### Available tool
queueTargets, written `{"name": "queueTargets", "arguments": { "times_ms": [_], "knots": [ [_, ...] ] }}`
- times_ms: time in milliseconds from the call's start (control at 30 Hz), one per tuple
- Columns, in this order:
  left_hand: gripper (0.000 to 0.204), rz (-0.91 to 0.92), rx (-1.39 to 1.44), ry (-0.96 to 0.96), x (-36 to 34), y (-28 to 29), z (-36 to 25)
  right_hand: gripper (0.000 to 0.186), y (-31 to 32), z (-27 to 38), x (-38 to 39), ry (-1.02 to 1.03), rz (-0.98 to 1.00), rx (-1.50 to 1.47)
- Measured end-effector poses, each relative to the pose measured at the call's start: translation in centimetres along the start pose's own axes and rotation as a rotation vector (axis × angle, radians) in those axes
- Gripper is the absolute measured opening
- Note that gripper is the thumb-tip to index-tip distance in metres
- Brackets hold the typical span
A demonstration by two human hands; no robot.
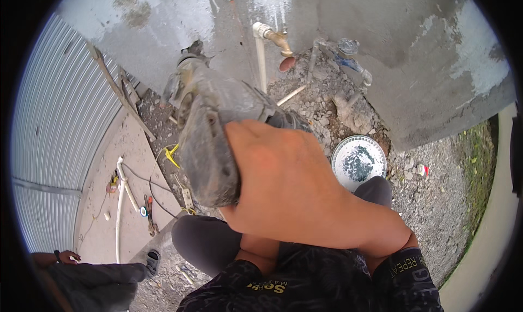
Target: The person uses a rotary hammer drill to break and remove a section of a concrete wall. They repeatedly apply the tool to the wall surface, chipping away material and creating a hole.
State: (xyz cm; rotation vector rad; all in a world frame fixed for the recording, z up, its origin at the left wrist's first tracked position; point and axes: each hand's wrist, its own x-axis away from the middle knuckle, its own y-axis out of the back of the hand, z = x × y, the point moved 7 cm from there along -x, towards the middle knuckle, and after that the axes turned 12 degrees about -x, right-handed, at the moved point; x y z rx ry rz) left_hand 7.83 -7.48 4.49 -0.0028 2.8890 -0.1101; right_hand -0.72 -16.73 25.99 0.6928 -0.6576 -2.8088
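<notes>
A dusty grey power tool [210,102], perhaps a rotary hammer, fills the middle of the view. My right hand [283,176] is closed around its rear grip. Its front end points up and left, at a broken hole [194,49] in the grey wall [163,18]; whether it touches is hard to tell. My left forearm [260,252] rises beneath the right arm, and the left hand is hidden behind my right hand and the tool.
Right of the tool, a brass tap [280,42] on white pipe and a water meter [347,46] stand above rubble. A round white bucket or lid [359,162] lies near my knee. At left are pipes [119,219], pliers-like tools [150,214], cords and another person's leg [98,279].
</notes>
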Motion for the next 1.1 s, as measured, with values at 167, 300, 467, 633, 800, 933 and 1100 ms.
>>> {"name": "queueTargets", "arguments": {
  "times_ms": [167, 300, 467, 633, 800, 933, 1100],
  "knots": [
    [0.082, -0.043, 0.034, -0.033, -1.1, -4.8, -2.3, 0.015, 4.9, -3.4, -0.2, -0.259, -0.188, -0.187],
    [0.086, -0.020, 0.149, -0.050, -2.3, -5.9, -4.1, 0.044, 6.0, -3.5, 0.0, -0.303, -0.295, -0.024],
    [0.085, -0.090, 0.117, -0.059, -2.1, -5.6, -4.4, 0.049, 5.3, -2.0, 0.2, -0.115, -0.250, 0.154],
    [0.083, -0.101, 0.164, -0.047, -2.4, -5.4, -4.7, 0.032, 4.9, -0.6, -0.1, 0.030, -0.315, 0.121],
    [0.085, -0.120, 0.163, -0.100, -2.6, -4.9, -5.0, 0.051, 4.7, -1.1, -0.5, -0.084, -0.319, 0.128],
    [0.089, -0.044, 0.242, -0.040, -2.7, -5.7, -3.4, 0.048, 3.9, -0.8, -0.4, -0.046, -0.246, 0.102],
    [0.097, -0.064, 0.213, -0.088, -2.7, -6.1, -1.1, 0.036, 3.3, 0.3, -1.3, -0.068, -0.109, 0.163]
  ]
}}
